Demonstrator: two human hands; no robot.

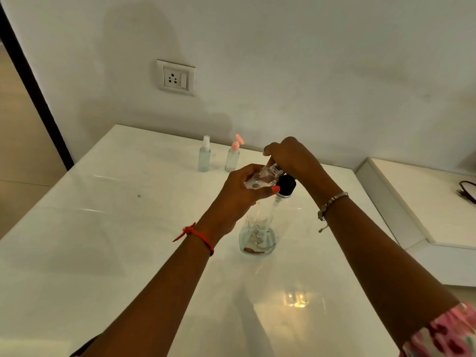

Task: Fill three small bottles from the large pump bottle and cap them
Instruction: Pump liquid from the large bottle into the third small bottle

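My left hand [239, 194] grips a small clear bottle [262, 176], tilted with its threaded neck pointing up and right. My right hand [288, 155] curls over that neck from above; what its fingertips pinch is hidden. Just below stands the large clear pump bottle [258, 238] with a black collar [286, 185] and a little liquid at its bottom. Two more small bottles stand upright at the back of the white table [128, 228]: one with a white spray top [204, 157], one with a pink pump top [232, 157].
A wall with a socket plate [176, 77] rises behind the table. A lower white ledge [412, 202] with a dark cable [466, 191] lies to the right. The table's left edge drops to a tan floor [20, 150].
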